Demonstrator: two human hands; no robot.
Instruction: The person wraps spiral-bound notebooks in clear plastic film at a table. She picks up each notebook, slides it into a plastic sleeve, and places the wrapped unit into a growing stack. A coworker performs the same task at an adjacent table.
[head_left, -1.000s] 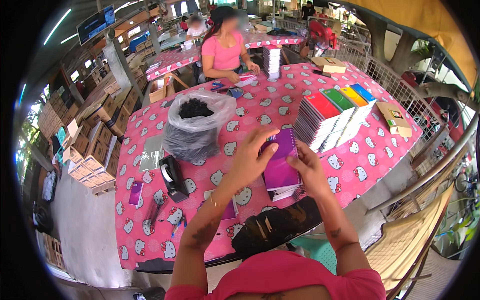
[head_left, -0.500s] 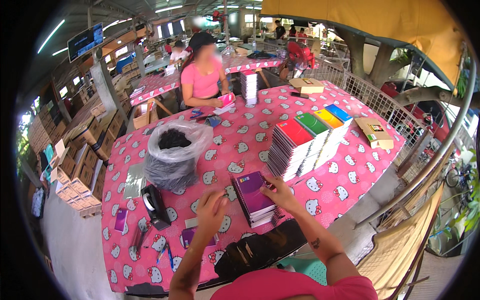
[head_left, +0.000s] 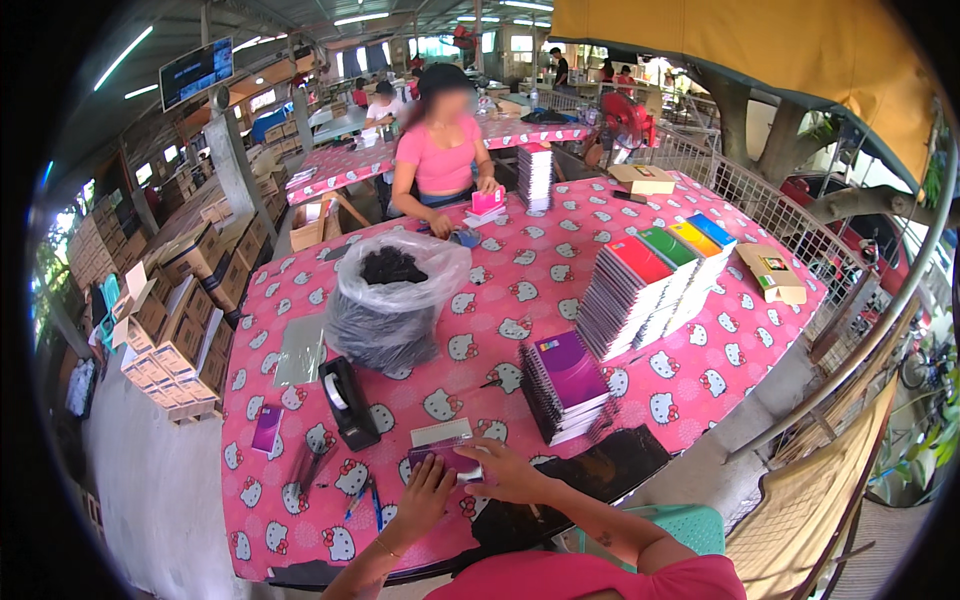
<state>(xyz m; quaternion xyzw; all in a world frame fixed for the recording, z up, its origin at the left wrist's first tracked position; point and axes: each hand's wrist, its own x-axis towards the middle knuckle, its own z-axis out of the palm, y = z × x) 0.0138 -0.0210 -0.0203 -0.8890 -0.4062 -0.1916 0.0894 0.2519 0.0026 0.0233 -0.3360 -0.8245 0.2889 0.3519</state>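
Near the table's front edge lies a small purple notebook (head_left: pixel 421 457), partly covered by both my hands. My left hand (head_left: pixel 428 488) rests flat on its lower left side with the fingers stretched out. At its right end my right hand (head_left: pixel 503 470) is closed on the edge, thumb low and fingers above. A pale card strip (head_left: pixel 440 432) lies just behind it. To the right stands a stack of purple spiral notebooks (head_left: pixel 566 385), which neither hand touches.
A black tape dispenser (head_left: pixel 348 405), pens (head_left: pixel 366 502), scissors (head_left: pixel 312 462) and a small purple booklet (head_left: pixel 267 428) lie at left. Behind are a plastic bag of black pieces (head_left: pixel 385 310) and coloured notebook stacks (head_left: pixel 655 290). A co-worker (head_left: pixel 440 150) handles a pink notebook across the table.
My right hand has left the purple notebook stack and moved left to the small purple notebook. My left hand has lowered onto it. The co-worker's hand reaches down to the table.
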